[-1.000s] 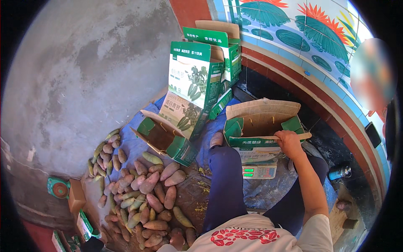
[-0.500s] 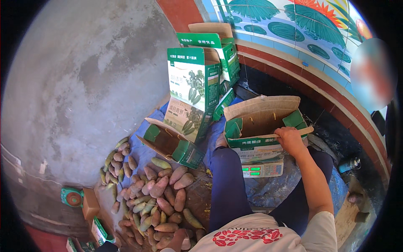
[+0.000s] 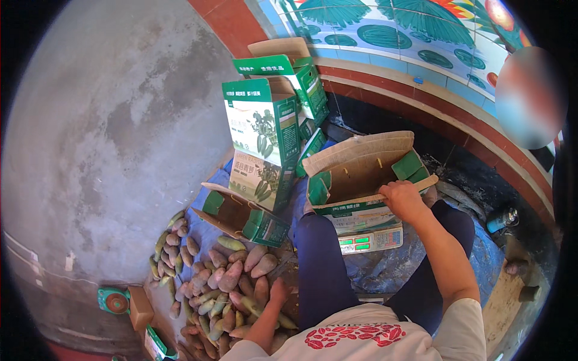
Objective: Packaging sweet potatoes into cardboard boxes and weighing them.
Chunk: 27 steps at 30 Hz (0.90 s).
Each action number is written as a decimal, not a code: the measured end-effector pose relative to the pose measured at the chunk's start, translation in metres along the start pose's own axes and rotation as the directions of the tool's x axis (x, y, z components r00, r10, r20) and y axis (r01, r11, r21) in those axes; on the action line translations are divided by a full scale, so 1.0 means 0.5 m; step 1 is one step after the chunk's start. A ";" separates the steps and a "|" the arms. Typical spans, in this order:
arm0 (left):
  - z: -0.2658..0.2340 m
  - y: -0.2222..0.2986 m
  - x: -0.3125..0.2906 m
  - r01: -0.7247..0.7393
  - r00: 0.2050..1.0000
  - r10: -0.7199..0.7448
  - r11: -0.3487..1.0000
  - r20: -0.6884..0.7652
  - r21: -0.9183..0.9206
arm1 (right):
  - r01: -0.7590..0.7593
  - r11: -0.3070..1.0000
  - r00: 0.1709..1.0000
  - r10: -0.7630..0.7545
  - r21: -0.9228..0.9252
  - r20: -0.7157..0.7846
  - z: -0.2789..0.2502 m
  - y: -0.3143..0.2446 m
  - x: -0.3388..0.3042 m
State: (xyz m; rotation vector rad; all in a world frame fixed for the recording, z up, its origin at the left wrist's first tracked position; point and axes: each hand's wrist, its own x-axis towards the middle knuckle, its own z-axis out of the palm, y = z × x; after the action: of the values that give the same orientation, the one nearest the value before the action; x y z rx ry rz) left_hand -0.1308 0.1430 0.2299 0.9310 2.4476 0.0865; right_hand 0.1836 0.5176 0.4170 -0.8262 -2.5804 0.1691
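Green and white cardboard forms the open carton [image 3: 356, 218], which is set over a pale scale [image 3: 388, 239] between the person's legs, toward the far right corner of the blue sheet [image 3: 370, 274]. The carton's front flap is pinched near its right end by the fingers of the right hand [image 3: 402, 200]. White lettering is carried on the green strip below that flap, and more print on the pale panel beneath. Two green displays are lit on the scale, their digits too small to be read; its platform is hidden by the carton.

At the left side of the sheet, root vegetables [image 3: 230, 279], green and reddish-brown, are heaped. The left hand [image 3: 279, 293] is lowered to the heap's right edge; whether anything is held by its fingers cannot be told.

Beyond the heap, a smaller carton [image 3: 269, 228] is tipped open near the sheet's left edge. Behind it, a white-faced carton [image 3: 251, 126] is stacked on a tan-faced carton [image 3: 255, 175]; both are printed with leafy roots and lettering, and the upper one is topped by a green band of white characters. Similar white characters are borne by the green flap of a rear carton [image 3: 265, 65]. Red motifs and dark lettering are printed on the person's shirt [image 3: 355, 337].
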 end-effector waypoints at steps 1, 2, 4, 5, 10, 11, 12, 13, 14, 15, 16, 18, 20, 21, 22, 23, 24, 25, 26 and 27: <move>0.015 0.016 0.009 -0.009 1.000 0.009 1.000 0.005 0.006 | -0.001 1.000 1.000 0.001 -0.028 0.011 0.003 0.003 -0.002; 0.032 0.031 0.015 -0.021 0.999 0.019 0.998 0.035 0.053 | -0.001 0.998 1.000 0.002 -0.056 0.023 0.005 0.004 -0.006; 0.066 0.043 0.032 -0.047 0.996 0.039 0.994 0.077 0.103 | -0.019 0.998 0.999 0.022 -0.066 0.039 0.001 0.010 -0.015; 0.095 0.026 0.038 -0.197 0.978 0.181 0.964 0.105 0.177 | -0.021 0.997 0.998 0.025 -0.071 0.052 -0.002 0.013 -0.017; 0.275 -0.141 0.102 -0.106 0.989 0.100 0.993 0.112 0.048 | 0.033 0.998 0.998 -0.030 -0.059 0.052 -0.001 -0.018 0.013; 0.273 -0.093 0.099 -0.131 0.985 0.112 0.981 0.133 0.143 | 0.014 0.997 0.998 -0.009 -0.076 0.063 0.000 -0.007 0.001; 0.263 -0.059 0.093 -0.148 0.983 0.115 0.959 0.145 0.241 | 0.000 0.996 0.997 0.006 -0.085 0.071 -0.001 0.001 -0.007; 0.255 -0.055 0.091 -0.148 0.982 0.114 0.958 0.147 0.246 | -0.008 0.997 0.997 0.014 -0.082 0.076 0.001 0.004 -0.009; 0.243 -0.055 0.086 -0.131 0.984 0.098 0.965 0.151 0.228 | -0.013 0.997 0.997 0.020 -0.079 0.081 0.002 0.005 -0.009; 0.233 -0.055 0.079 -0.114 0.985 0.082 0.971 0.154 0.210 | -0.015 0.997 0.997 0.021 -0.074 0.079 0.001 0.004 -0.009; 0.228 -0.043 0.086 -0.098 0.985 0.068 0.977 0.159 0.190 | -0.010 0.997 0.997 0.016 -0.078 0.078 -0.001 0.003 -0.008; 0.212 -0.037 0.076 -0.066 0.985 0.040 0.987 0.170 0.150 | -0.008 0.997 0.997 0.014 -0.081 0.077 0.000 -0.001 -0.006; 0.203 -0.040 0.054 -0.033 0.983 0.014 0.994 0.181 0.106 | -0.006 0.997 0.997 0.013 -0.075 0.081 0.000 -0.002 -0.004; 0.205 -0.029 0.057 -0.017 0.983 0.001 0.996 0.186 0.085 | -0.008 0.997 0.997 0.014 -0.075 0.080 -0.001 -0.003 -0.003; 0.197 -0.033 0.050 0.000 0.982 -0.012 0.998 0.191 0.064 | -0.003 0.997 0.996 0.010 -0.078 0.089 -0.001 -0.004 -0.002; 0.193 -0.032 0.045 0.017 0.980 -0.026 0.999 0.195 0.044 | 0.002 0.997 0.995 0.006 -0.080 0.098 -0.001 -0.005 -0.001; 0.191 -0.024 0.047 0.035 0.979 -0.039 0.999 0.199 0.025 | 0.000 0.997 0.995 0.008 -0.078 0.096 -0.003 -0.007 -0.001; 0.182 -0.017 0.046 0.052 0.978 -0.052 0.999 0.204 0.006 | 0.003 0.997 0.996 0.004 -0.081 0.092 -0.007 -0.006 -0.001; 0.171 -0.012 0.045 0.069 0.976 -0.065 0.998 0.208 -0.013 | 0.007 0.996 0.996 0.000 -0.084 0.087 -0.009 -0.006 -0.001; 0.159 -0.008 0.043 0.086 0.974 -0.077 0.996 0.212 -0.031 | 0.004 0.997 0.997 0.003 -0.082 0.083 -0.007 -0.006 -0.001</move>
State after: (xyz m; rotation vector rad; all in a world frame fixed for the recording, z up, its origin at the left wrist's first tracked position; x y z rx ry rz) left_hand -0.1081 0.1444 0.1507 0.7791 2.2763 0.0071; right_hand 0.1841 0.5150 0.4209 -0.8644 -2.6811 0.1000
